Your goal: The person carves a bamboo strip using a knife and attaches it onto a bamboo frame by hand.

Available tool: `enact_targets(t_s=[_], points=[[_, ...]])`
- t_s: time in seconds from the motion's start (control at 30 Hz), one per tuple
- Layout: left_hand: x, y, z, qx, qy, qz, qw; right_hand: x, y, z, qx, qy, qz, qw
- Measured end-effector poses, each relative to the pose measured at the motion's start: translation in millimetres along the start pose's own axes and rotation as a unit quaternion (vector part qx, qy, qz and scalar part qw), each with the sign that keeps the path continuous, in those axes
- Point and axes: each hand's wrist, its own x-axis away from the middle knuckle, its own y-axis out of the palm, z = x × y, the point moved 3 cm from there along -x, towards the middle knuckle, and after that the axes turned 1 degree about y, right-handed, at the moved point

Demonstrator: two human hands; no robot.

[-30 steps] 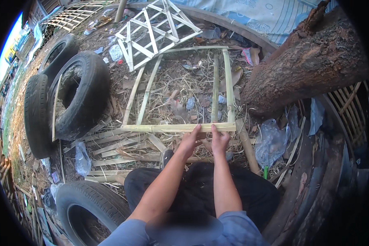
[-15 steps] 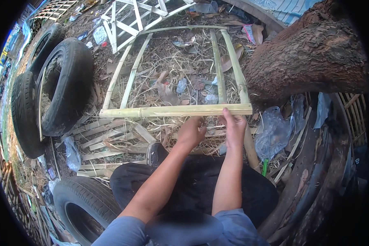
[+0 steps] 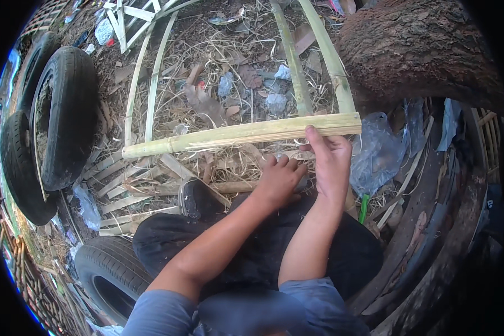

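Note:
A frame of split bamboo stretches out in front of me, its near crossbar, a pale bamboo slat (image 3: 229, 134), running from left to right. My right hand (image 3: 331, 165) pinches this slat near its right end, thumb on the upper face and fingers behind. Two pale strips (image 3: 157, 84) run away from the slat's left part, and two wider bamboo strips (image 3: 325, 50) from its right part. Below the slat, my left hand (image 3: 281, 178) hovers over my lap with fingers apart and bent down, apparently holding nothing. A bamboo stick (image 3: 238, 187) lies beside it, partly covered.
Old tyres (image 3: 67, 117) stand at the left, and another tyre (image 3: 115, 269) lies near my knee. A thick tree trunk (image 3: 420, 50) leans in at the right above a clear plastic bag (image 3: 378, 151). A green-handled tool (image 3: 364, 207) lies near my right knee. Bamboo offcuts (image 3: 117, 185) litter the ground.
The crossbar now tilts, its right end higher and nearer. My right hand keeps its grip there. My left hand has moved slightly right and down, its fingers spreading. The view has shifted.

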Motion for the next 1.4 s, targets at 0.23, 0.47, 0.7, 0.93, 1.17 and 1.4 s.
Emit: enact_targets(t_s=[0.23, 0.47, 0.7, 0.93, 1.17, 1.4], points=[[-2.5, 4.4, -6.6, -0.006, -0.040, 0.071, 0.997, 1.2, 1.4, 4.0, 0.007, 0.004, 0.008, 1.000], [-10.1, -29.9, -59.9, 0.119, -0.148, 0.131, 0.973, -3.3, 5.8, 12.0, -0.032, 0.012, 0.034, 0.999], [-3.4, -1.5, -90.0, 0.116, -0.217, 0.134, 0.960, -18.0, 5.8, 97.1, -0.111, 0.115, 0.087, 0.983], [24.1, -23.8, -47.9, 0.005, -0.210, 0.009, 0.978, -17.3, 13.4, 117.7, -0.102, 0.140, 0.107, 0.979], [8.7, -107.5, -50.0, 0.021, -0.233, 0.107, 0.966, -13.5, 21.2, 120.7, -0.051, 0.144, 0.020, 0.988], [19.7, -59.0, -104.3, 0.020, -0.255, 0.060, 0.965, -6.0, 20.2, 125.2, -0.038, 0.141, -0.004, 0.989]])
